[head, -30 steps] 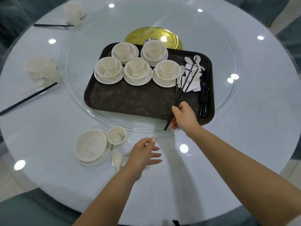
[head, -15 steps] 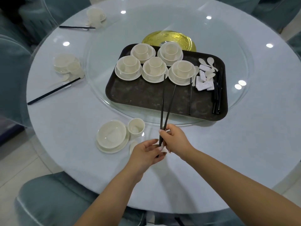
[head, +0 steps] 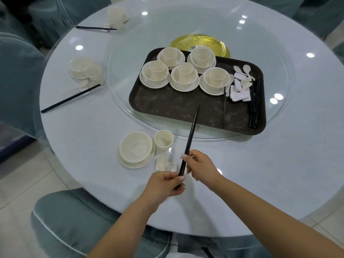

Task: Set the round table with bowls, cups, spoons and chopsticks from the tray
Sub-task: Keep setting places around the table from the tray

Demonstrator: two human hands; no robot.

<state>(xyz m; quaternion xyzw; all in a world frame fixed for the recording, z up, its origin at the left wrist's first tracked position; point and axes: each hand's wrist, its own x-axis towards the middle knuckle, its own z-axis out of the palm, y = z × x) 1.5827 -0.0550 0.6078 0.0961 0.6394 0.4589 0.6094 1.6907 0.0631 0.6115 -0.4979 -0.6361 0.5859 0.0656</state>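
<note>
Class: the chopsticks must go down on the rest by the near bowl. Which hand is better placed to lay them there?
Left hand: it grips the chopsticks at their near end, closest to the rest; the right hand is farther.

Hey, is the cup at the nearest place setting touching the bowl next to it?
Cannot tell. In the head view the cup stands just right of the bowl, their edges meeting in the image without any clear gap or contact.

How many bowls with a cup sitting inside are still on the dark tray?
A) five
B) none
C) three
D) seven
A: five cream bowl-and-cup sets stand on the dark tray, two at the back and three in front.
</note>
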